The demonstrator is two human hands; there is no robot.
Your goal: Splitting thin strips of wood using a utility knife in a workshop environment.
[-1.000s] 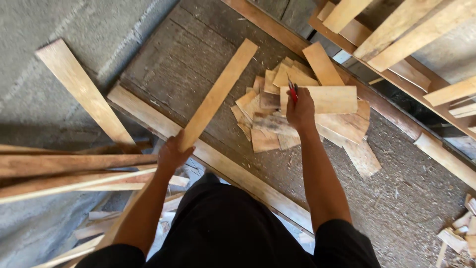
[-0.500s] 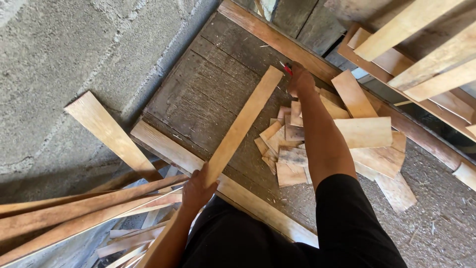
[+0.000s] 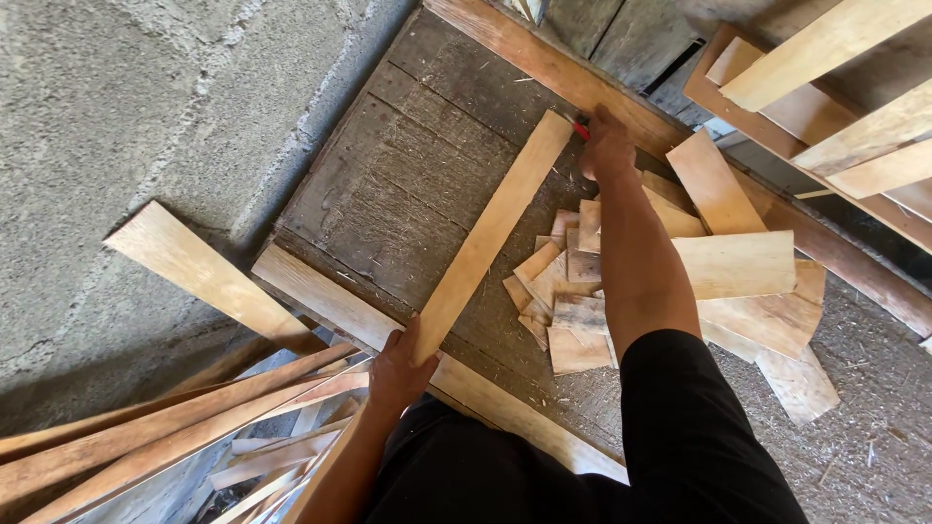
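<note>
A long pale wooden slat (image 3: 490,233) lies slantwise on a dark, weathered work surface (image 3: 408,184). My left hand (image 3: 398,367) grips its near end at the front edge of the surface. My right hand (image 3: 607,146) reaches to the slat's far end and holds a small red tool (image 3: 581,127), most of which my fingers hide. Beside my right forearm lies a pile of short wood offcuts (image 3: 573,291).
Wider boards (image 3: 738,264) lie right of the offcuts. A bundle of long slats (image 3: 165,437) fans out at lower left, with one plank (image 3: 199,274) leaning on the concrete wall (image 3: 126,107). A timber frame (image 3: 845,97) stands at upper right. Sawdust covers the ground at lower right.
My right hand has moved from the offcut pile out to the slat's far end, still holding the red tool. My left hand keeps its grip on the near end. The view has shifted.
</note>
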